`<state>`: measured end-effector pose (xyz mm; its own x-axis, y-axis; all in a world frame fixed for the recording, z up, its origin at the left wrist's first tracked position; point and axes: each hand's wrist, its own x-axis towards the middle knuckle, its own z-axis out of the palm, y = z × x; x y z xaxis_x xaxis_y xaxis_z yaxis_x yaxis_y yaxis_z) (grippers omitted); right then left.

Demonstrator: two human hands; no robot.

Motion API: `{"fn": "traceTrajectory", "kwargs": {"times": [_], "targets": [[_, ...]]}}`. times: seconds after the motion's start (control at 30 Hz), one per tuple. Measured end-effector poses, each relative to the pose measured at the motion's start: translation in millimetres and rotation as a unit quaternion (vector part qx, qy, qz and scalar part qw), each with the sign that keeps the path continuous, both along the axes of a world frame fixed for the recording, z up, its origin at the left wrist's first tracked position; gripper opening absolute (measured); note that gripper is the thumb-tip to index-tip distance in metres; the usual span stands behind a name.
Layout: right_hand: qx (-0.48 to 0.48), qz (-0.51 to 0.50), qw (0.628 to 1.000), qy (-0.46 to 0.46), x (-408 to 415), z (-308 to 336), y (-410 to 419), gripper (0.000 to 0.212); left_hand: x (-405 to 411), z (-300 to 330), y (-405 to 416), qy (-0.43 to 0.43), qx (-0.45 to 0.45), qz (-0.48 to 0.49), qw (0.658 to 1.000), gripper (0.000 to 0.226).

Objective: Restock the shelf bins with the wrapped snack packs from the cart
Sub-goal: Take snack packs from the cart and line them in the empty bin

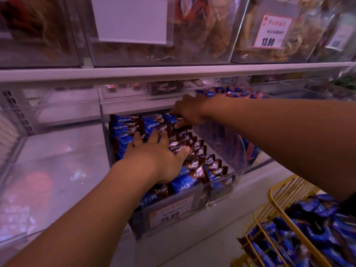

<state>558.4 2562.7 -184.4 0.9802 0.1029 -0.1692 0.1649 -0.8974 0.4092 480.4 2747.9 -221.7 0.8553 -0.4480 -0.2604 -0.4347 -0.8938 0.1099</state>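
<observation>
A clear plastic shelf bin (225, 191) in the middle holds several blue and brown wrapped snack packs (194, 170). My left hand (158, 157) lies flat on the packs in the bin's middle, fingers spread and straight. My right hand (188, 112) reaches to the back of the bin, its fingers curled down on a snack pack (173, 117) there; the exact grip is partly hidden. At the bottom right a yellow wire cart basket (277, 207) holds several more blue snack packs (316, 234).
A clear bin (48, 170) stands to the left and another bin (227, 143) of blue packs to the right. The white shelf board (134, 73) above carries bins of dried snacks and a price tag (269, 33). A price label (169, 212) fronts the middle bin.
</observation>
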Motion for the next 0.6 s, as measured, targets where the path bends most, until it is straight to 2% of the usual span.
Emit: {"fn": "traceTrajectory", "kwargs": {"times": [0.07,0.3,0.4,0.43,0.5,0.6], "targets": [[-0.041,0.006,0.999,0.005,4.6,-1.3,1.3,0.065,0.8,1.5,-1.4,0.006,0.008,0.006,1.000,0.091],[0.053,0.050,0.995,-0.062,4.4,-0.9,-1.0,0.067,-0.6,4.6,-4.4,0.006,0.023,0.006,1.000,0.091],[-0.028,0.066,0.991,-0.113,2.6,-1.5,4.4,0.068,-1.2,4.7,-3.5,0.004,0.020,0.003,1.000,0.090],[-0.029,0.068,0.988,-0.134,1.9,-1.7,6.2,0.065,-1.0,4.3,-3.0,0.004,0.019,0.004,1.000,0.090],[0.032,0.056,0.984,-0.168,1.1,-2.8,7.4,0.049,-0.7,2.9,-2.5,0.003,0.016,0.006,1.000,0.090],[0.096,0.024,0.981,-0.170,0.7,-6.6,9.4,0.033,1.0,0.3,-3.0,0.004,0.016,0.008,1.000,0.091]]}}
